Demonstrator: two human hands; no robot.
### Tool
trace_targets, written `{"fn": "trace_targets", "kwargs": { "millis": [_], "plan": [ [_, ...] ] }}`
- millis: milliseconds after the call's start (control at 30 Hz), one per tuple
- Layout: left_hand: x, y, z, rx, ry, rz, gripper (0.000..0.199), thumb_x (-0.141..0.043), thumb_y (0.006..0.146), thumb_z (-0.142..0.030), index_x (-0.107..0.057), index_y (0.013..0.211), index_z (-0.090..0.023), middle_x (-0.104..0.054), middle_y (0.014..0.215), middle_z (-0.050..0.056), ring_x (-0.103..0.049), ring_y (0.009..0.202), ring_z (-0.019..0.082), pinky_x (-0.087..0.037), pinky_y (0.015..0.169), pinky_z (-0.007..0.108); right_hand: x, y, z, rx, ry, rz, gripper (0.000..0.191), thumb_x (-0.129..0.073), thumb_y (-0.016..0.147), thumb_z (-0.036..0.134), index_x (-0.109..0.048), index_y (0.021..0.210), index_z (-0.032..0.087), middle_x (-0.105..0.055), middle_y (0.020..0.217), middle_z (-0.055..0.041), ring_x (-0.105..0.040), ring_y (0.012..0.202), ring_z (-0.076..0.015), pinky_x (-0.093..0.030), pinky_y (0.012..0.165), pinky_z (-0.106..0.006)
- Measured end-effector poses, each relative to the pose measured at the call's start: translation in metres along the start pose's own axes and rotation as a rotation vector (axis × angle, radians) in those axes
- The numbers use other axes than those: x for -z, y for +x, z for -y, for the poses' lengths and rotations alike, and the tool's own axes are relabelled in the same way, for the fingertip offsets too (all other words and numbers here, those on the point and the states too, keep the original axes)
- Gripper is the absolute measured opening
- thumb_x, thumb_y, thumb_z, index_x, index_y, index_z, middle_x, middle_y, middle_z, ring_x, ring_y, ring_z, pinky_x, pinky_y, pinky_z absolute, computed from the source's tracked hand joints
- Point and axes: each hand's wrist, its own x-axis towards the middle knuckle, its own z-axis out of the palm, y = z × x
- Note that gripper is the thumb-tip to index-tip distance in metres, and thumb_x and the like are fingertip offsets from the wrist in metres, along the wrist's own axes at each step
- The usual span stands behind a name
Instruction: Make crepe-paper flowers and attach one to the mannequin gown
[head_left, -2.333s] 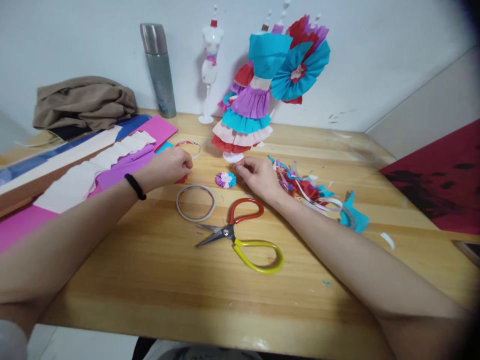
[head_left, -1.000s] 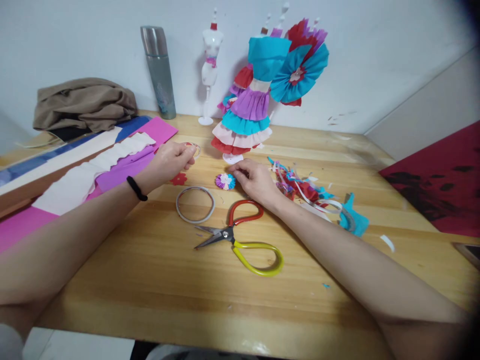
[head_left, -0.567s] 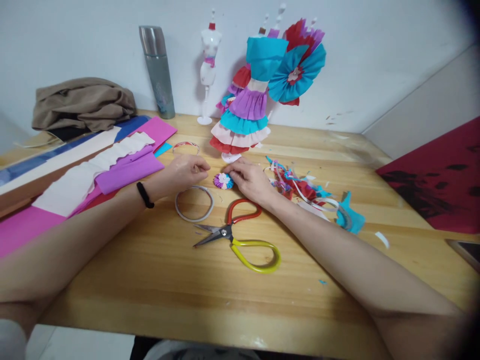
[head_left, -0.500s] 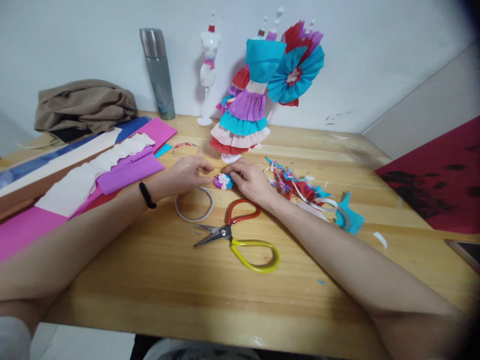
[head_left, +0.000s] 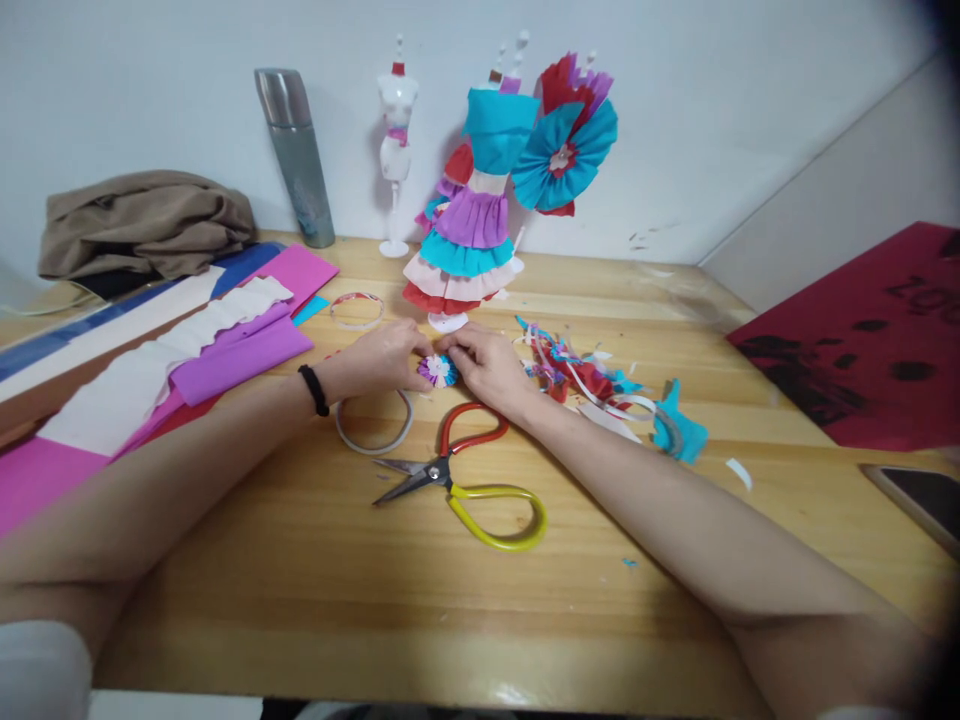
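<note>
A small pleated paper flower [head_left: 437, 372] in purple, blue and white lies between my two hands. My left hand [head_left: 388, 357] has its thumb and fingertips closed on the flower's left edge. From the other side, my right hand [head_left: 486, 366] pinches its right edge, fingers curled. Just below my left hand is a roll of tape [head_left: 373, 450] lying flat. Scissors [head_left: 437, 474] with one red and one yellow handle rest with blades apart, nearer to me. Behind my hands stands a dress form [head_left: 487, 200] in a tiered paper dress.
Coloured paper sheets [head_left: 240, 362] lie at left, near a brown cloth [head_left: 150, 225] and a thermos [head_left: 300, 165]. A bare white dress form [head_left: 395, 150] stands by the wall. Paper scraps [head_left: 585, 375] are heaped at right, and a phone-like object [head_left: 915, 505] lies at the right edge.
My left hand has moved right and closed onto the flower's left edge; before, it was apart from it. My right hand stays at the flower. The whole view has shifted slightly.
</note>
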Motion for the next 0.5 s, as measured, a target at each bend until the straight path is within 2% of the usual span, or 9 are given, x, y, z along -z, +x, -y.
{"fn": "trace_targets", "kwargs": {
  "millis": [167, 300, 400, 500],
  "plan": [
    [-0.003, -0.003, 0.004, 0.035, -0.068, -0.049, 0.034, -0.072, 0.075, -0.046, -0.073, 0.095, -0.018, -0.066, 0.095, 0.005, -0.059, 0.091, 0.020, -0.045, 0.082, 0.032, 0.004, 0.000, 0.002, -0.005, -0.034, 0.044, 0.029, -0.044, 0.094, 0.022, -0.073, 0.094, 0.018, -0.071, 0.098, -0.0100, -0.065, 0.095, -0.0225, -0.048, 0.088, -0.034],
    [0.002, -0.005, 0.000, 0.044, -0.090, -0.038, 0.029, -0.071, 0.077, -0.043, -0.071, 0.091, -0.017, -0.066, 0.097, 0.006, -0.060, 0.094, 0.021, -0.045, 0.085, 0.032, 0.010, 0.000, 0.005, 0.003, -0.073, 0.093, 0.029, -0.046, 0.092, 0.024, -0.073, 0.099, 0.016, -0.071, 0.101, -0.0114, -0.064, 0.096, -0.0237, -0.046, 0.087, -0.034],
    [0.006, -0.006, -0.006, 0.071, -0.080, -0.027, 0.028, -0.071, 0.078, -0.041, -0.071, 0.089, -0.016, -0.068, 0.096, 0.007, -0.060, 0.094, 0.022, -0.045, 0.085, 0.033, 0.019, 0.002, 0.010, 0.050, -0.158, 0.190, 0.029, -0.054, 0.090, 0.030, -0.072, 0.105, 0.014, -0.070, 0.097, -0.0113, -0.063, 0.089, -0.0241, -0.044, 0.079, -0.033],
    [0.010, -0.005, -0.010, 0.097, -0.083, -0.016, 0.033, -0.071, 0.076, -0.038, -0.070, 0.099, -0.014, -0.069, 0.099, 0.008, -0.061, 0.094, 0.023, -0.046, 0.084, 0.033, 0.028, 0.003, 0.016, 0.127, -0.249, 0.295, 0.038, -0.061, 0.087, 0.041, -0.068, 0.112, 0.014, -0.069, 0.096, -0.0113, -0.061, 0.087, -0.0250, -0.042, 0.075, -0.033]
  ]
}}
